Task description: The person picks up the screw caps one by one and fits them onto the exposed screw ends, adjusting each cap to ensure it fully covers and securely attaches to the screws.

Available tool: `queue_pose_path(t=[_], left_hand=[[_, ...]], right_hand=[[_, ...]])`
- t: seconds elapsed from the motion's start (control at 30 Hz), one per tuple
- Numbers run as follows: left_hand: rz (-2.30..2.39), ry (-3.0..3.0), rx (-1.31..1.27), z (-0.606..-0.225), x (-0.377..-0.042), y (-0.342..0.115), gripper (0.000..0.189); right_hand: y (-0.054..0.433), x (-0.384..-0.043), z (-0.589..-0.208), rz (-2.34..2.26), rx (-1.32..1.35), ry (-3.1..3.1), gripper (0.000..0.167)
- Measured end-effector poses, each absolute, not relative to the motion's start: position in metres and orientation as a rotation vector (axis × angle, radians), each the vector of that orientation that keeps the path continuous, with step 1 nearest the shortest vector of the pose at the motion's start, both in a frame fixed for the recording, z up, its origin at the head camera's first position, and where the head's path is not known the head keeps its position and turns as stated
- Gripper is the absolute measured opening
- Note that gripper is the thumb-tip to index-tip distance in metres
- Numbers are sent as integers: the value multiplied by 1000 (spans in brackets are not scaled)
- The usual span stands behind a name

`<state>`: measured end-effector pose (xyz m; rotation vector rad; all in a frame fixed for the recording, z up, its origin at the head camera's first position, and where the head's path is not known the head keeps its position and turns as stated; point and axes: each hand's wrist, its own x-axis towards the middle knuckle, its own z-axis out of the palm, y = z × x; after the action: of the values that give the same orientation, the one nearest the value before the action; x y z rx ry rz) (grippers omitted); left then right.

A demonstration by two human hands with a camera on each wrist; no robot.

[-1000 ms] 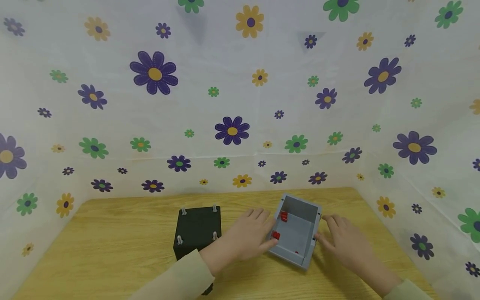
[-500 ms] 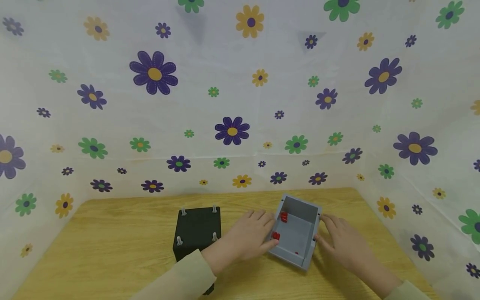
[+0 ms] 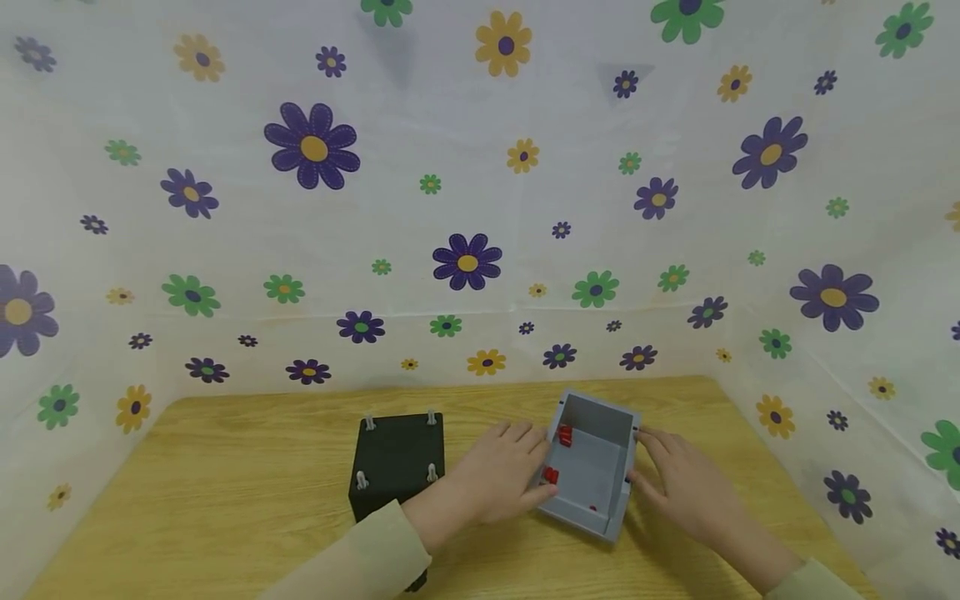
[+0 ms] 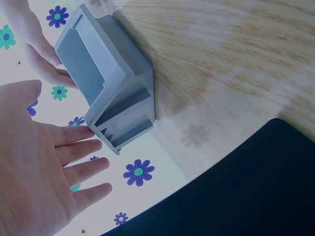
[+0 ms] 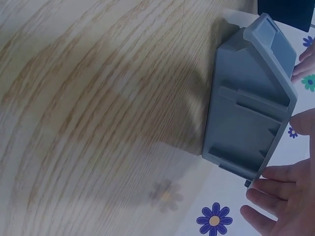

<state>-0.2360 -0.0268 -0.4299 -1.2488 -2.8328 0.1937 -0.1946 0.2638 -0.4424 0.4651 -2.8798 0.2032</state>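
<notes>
A grey open-top plastic bin (image 3: 603, 417) sits at an angle on the table between both hands. Small red pieces (image 3: 566, 435) lie against its left inner wall, with more red pieces (image 3: 552, 475) nearer the front and a tiny red one (image 3: 592, 507) by the front wall. My left hand (image 3: 495, 479) is at the bin's left side; in the left wrist view its fingers are fairly straight and the index fingertip touches the rim. On the right side, my right hand (image 3: 686, 487) touches the rim with extended fingertips. Neither hand curls round the bin.
A black box (image 3: 397, 454) with pale pegs at its top corners stands left of the bin, beside the left forearm. Part of another dark thing (image 3: 417, 582) shows below that forearm. Flower-print sheeting (image 3: 405, 250) encloses the wooden table (image 3: 247, 492) at the back and sides.
The bin and my right hand have shifted very slightly left. My left hand has hardly moved. The red pieces keep about the same places in the bin.
</notes>
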Motion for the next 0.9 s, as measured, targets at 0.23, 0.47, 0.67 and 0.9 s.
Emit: queue_pose_path(t=[0.23, 0.47, 0.67, 0.9], left_hand=[[186, -2837, -1264, -427, -235, -27, 67], [215, -2822, -1266, -425, -236, -29, 68], [239, -2803, -1249, -423, -236, -32, 66], [208, -2826, -1225, -422, -236, -35, 64]], right_hand=[[262, -196, -443, 195, 499, -2877, 59], [262, -200, -446, 203, 542, -2865, 60], [258, -202, -447, 236, 561, -2868, 60], [253, -205, -447, 246, 593, -2866, 60]])
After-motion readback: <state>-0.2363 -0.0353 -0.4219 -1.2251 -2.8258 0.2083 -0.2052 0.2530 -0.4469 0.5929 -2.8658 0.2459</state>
